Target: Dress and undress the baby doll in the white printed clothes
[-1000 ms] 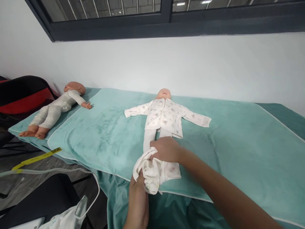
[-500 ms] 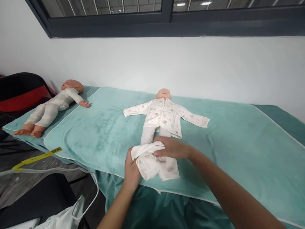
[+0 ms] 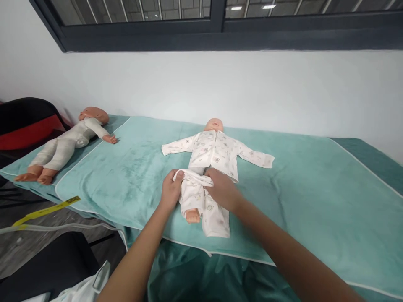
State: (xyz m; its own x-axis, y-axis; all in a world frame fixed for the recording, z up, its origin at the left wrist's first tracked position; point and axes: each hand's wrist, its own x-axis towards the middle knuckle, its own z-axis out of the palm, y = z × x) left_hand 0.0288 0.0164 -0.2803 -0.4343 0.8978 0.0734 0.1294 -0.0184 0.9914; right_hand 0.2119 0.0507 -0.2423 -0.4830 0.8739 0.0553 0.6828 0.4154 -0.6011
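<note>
A baby doll (image 3: pixel 214 125) lies on its back on a teal blanket (image 3: pixel 302 184), wearing a white printed top (image 3: pixel 216 153). White printed trousers (image 3: pixel 204 201) are partly up its legs, and one bare foot (image 3: pixel 192 215) pokes out of the left trouser leg. My left hand (image 3: pixel 171 192) grips the waistband on the left side. My right hand (image 3: pixel 222 189) grips the waistband on the right, near the hem of the top. Both hands are closed on the cloth at the doll's thighs.
A second doll (image 3: pixel 64 144) in a plain white suit lies at the left end of the blanket. A black and red chair (image 3: pixel 27 119) stands behind it. A yellow tape (image 3: pixel 47 209), a tube and a white bag (image 3: pixel 88 287) are low left. A white wall runs behind.
Both hands have pulled the bunched trousers up from the doll's feet to its thighs. One foot now shows out of a trouser leg.
</note>
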